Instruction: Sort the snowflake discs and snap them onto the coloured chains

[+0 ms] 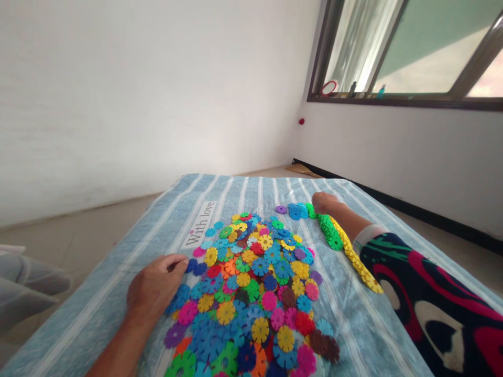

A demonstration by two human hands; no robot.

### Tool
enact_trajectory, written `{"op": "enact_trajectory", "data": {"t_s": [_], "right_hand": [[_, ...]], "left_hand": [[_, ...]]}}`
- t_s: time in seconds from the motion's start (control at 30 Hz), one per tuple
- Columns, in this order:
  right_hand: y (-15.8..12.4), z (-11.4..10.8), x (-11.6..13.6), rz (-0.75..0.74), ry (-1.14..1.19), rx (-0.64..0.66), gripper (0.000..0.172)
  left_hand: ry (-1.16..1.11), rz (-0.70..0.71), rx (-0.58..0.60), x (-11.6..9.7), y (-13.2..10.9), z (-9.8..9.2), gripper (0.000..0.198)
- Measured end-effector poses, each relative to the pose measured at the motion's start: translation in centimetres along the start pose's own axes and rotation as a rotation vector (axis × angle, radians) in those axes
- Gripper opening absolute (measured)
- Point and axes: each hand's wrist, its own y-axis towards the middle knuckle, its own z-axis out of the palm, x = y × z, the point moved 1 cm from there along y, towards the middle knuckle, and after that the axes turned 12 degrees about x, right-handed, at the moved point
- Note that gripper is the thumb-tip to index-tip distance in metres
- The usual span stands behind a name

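A large heap of notched plastic discs in many colours (pixel 251 293) covers the middle of the cloth. Fingers closed, my left hand (pixel 157 285) rests at the heap's left edge, beside dark blue discs (pixel 196 267); whether it pinches one is hidden. My right hand (pixel 328 203) reaches to the far right, its fingers curled at green discs (pixel 310 210); what it grips cannot be made out. Just below it lie a row of green discs (pixel 330 233) and a longer row of yellow discs (pixel 359 262). Blue discs (pixel 297 210) and a purple disc (pixel 281 209) lie to its left.
A blue-and-white striped cloth (pixel 129 262) covers the table and bears the words "With love". White walls (pixel 157 78) stand beyond. A window (pixel 424 47) is at the upper right, with a round red-rimmed mirror (pixel 329 88) on its sill. Grey fabric (pixel 27 288) shows at the left edge.
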Motion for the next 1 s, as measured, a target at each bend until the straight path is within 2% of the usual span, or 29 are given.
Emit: {"op": "enact_trajectory", "data": {"t_s": [0.13,0.27,0.37,0.47,0.6,0.73,1.0], "right_hand": [[-1.9,-0.6,0.3,-0.017,0.005,-0.044,0.026],[-6.2,0.3,2.0,-0.124,0.033,-0.081,0.026],[-11.0,2.3,3.6,-0.244,0.075,-0.084,0.024],[-15.9,5.0,4.8,-0.410,0.253,-0.034,0.019],[-20.1,7.9,5.5,-0.457,0.442,0.030,0.016],[-21.4,9.5,6.0,-0.445,0.502,-0.002,0.014],[-21.6,10.9,6.1,-0.434,0.581,-0.005,0.022]], "left_hand": [[-0.004,-0.004,0.004,-0.5,-0.3,-0.2,0.029],[-0.038,0.015,-0.016,-0.6,-0.5,-0.2,0.028],[-0.056,0.030,-0.013,-0.4,-0.4,0.0,0.029],[-0.057,0.040,0.004,-0.3,-0.3,0.0,0.032],[-0.058,0.057,0.001,-0.5,-0.6,-0.2,0.032],[-0.050,0.062,-0.011,-0.7,-0.8,-0.3,0.031],[-0.061,0.068,-0.045,-0.4,-0.4,0.6,0.030]]}}
